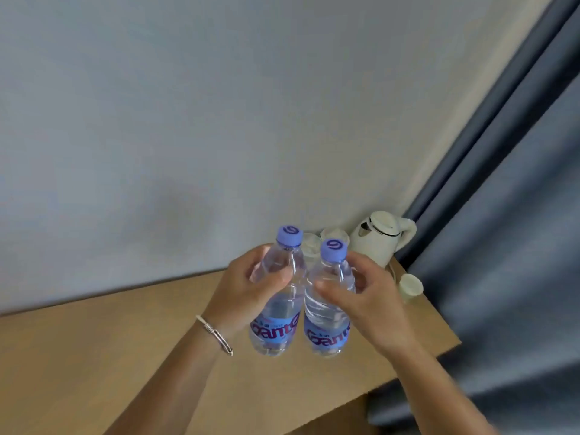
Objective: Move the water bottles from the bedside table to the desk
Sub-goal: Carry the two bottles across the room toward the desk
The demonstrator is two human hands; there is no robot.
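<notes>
Two forearms reach in from the bottom edge, each hand wrapped round the upper part of a clear water bottle. Behind them a pale wall [188, 105] fills most of the view, with a grey-blue curtain [508, 199] hanging down the right side. Below the wall lies the light wooden desk [94, 356], its right edge cutting off just beside the curtain and its near edge running along under the arms; bare wood stretches wide to the left. The left hand [244, 290], a silver bracelet [215, 334] on its wrist, curls its fingers round the left bottle [277, 321]; the right hand [367, 296] grips the right bottle [326, 321]. Both stand upright, side by side, nearly touching, over the desk's right part; whether their bases rest on it is unclear. A white kettle [381, 237] stands in the far corner beside white cups [314, 244], with one more cup [411, 287] by the right edge.
</notes>
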